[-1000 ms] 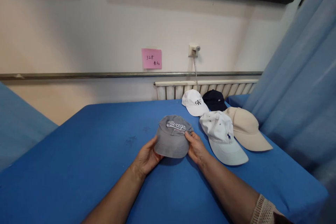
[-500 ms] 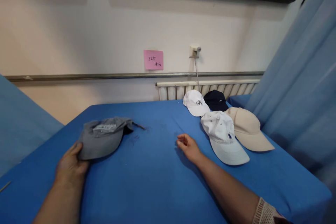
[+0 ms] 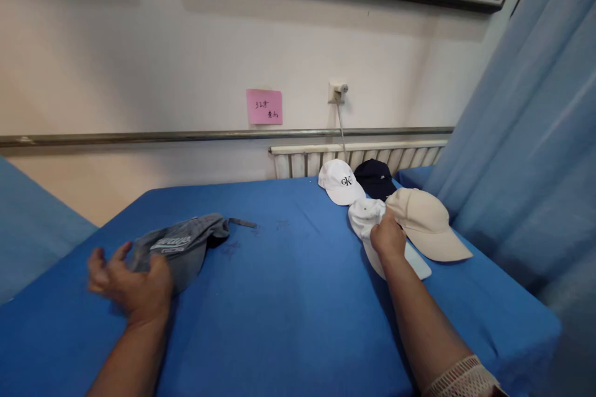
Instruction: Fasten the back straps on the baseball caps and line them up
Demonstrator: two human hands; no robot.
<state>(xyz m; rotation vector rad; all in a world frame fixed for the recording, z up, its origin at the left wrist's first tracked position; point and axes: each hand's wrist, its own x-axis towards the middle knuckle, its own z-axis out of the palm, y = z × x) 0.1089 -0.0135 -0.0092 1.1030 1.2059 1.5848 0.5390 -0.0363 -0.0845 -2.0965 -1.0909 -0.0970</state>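
Observation:
On the left side of the blue-covered table (image 3: pixel 279 322) lies a grey baseball cap (image 3: pixel 186 242) with white lettering, its back strap sticking out to the right. My left hand (image 3: pixel 135 279) is at its brim, fingers spread and slightly blurred, not gripping it. Over on the right, my right hand (image 3: pixel 390 237) is closed at the front of a white baseball cap (image 3: pixel 364 214). Its fingertips are partly hidden, and the hand and forearm cover the cap's logo and much of its brim.
Beside the white cap sits a beige cap (image 3: pixel 421 217). Behind are a white cap with CK letters (image 3: pixel 339 183) and a navy cap (image 3: pixel 375 178). A radiator (image 3: pixel 298 164) and a rail (image 3: pixel 195 135) run along the wall; a blue curtain (image 3: pixel 512 136) hangs at right.
My left hand has let go of the grey cap's brim, its fingers now spread. My right hand has moved right and forward from bare table onto the white cap. The view has shifted slightly.

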